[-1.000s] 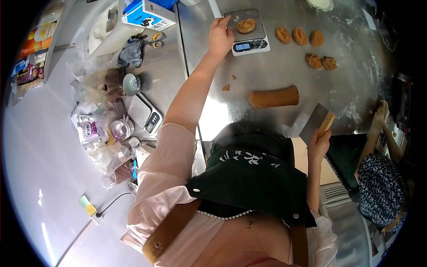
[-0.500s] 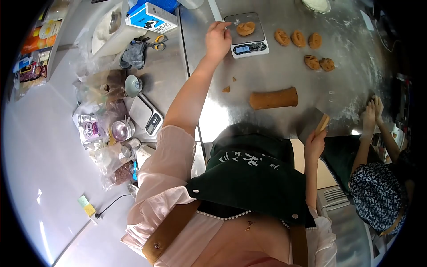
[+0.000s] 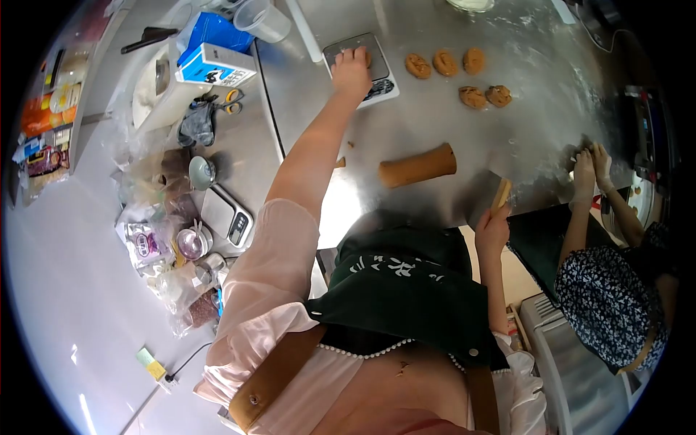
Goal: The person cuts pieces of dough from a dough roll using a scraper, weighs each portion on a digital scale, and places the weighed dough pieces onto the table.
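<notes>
My left hand point(image 3: 351, 74) reaches over a white digital scale point(image 3: 388, 92), its fingers curled down around a piece of brown dough point(image 3: 367, 60) on the dark weighing plate. Most of that piece is hidden under the fingers. Low on the right, my right hand point(image 3: 493, 229) grips a dough scraper point(image 3: 502, 193) by its wooden handle, the blade hanging over the table's near edge. Between the hands lies a thick brown dough log point(image 3: 418, 165). Several cut dough pieces point(image 3: 445, 63) sit in two groups right of the scale. A small dough scrap point(image 3: 341, 162) shows beside my left forearm.
At left stand a milk carton point(image 3: 217, 65), a plastic cup point(image 3: 262, 20), scissors point(image 3: 233, 101), a small bowl point(image 3: 202, 172), a second scale point(image 3: 228, 214) and several bags. A co-worker's gloved hands point(image 3: 583, 174) are at the right of the floured steel table point(image 3: 540, 148).
My left hand has gone from beside the dough piece on the scale to over it, fingers now around it. The view has shifted slightly. My right hand still holds the scraper.
</notes>
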### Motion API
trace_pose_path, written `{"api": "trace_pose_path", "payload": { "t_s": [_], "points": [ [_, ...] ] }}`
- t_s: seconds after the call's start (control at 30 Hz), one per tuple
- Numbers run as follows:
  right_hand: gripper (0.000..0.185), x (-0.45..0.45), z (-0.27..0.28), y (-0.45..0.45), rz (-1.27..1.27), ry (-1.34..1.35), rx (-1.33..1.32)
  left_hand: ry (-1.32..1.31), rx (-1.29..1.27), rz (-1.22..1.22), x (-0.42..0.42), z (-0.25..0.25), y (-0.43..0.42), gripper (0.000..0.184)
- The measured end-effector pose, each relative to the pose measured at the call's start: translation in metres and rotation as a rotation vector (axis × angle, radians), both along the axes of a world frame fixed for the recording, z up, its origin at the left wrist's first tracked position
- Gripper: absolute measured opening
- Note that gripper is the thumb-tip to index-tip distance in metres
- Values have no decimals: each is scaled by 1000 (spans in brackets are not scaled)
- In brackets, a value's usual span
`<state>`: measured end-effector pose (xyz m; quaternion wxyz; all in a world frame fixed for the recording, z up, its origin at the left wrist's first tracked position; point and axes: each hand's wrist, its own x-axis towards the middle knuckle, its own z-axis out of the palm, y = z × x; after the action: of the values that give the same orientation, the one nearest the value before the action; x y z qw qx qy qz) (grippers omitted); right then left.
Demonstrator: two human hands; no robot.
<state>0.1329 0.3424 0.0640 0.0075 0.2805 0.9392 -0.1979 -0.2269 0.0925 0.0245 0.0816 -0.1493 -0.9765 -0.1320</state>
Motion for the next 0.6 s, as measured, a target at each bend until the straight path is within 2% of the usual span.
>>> {"api": "trace_pose_path", "payload": {
  "t_s": [0.17,0.3,0.4,0.47,0.6],
  "points": [
    [43,-1,9,3,-45,-51,-61,245,281,-251,2,-8,-5,44],
    [44,1,10,6,-66,-53,-125,242,396,-422,-2,27,54,37],
    [45,4,10,9,-64,-44,-157,125,241,-658,-6,48,131,43],
    [46,5,13,10,-102,-70,-200,1,248,-735,-14,36,184,44],
    [47,7,24,8,-150,-125,-246,-188,66,-751,-24,17,269,46]
  ]
}}
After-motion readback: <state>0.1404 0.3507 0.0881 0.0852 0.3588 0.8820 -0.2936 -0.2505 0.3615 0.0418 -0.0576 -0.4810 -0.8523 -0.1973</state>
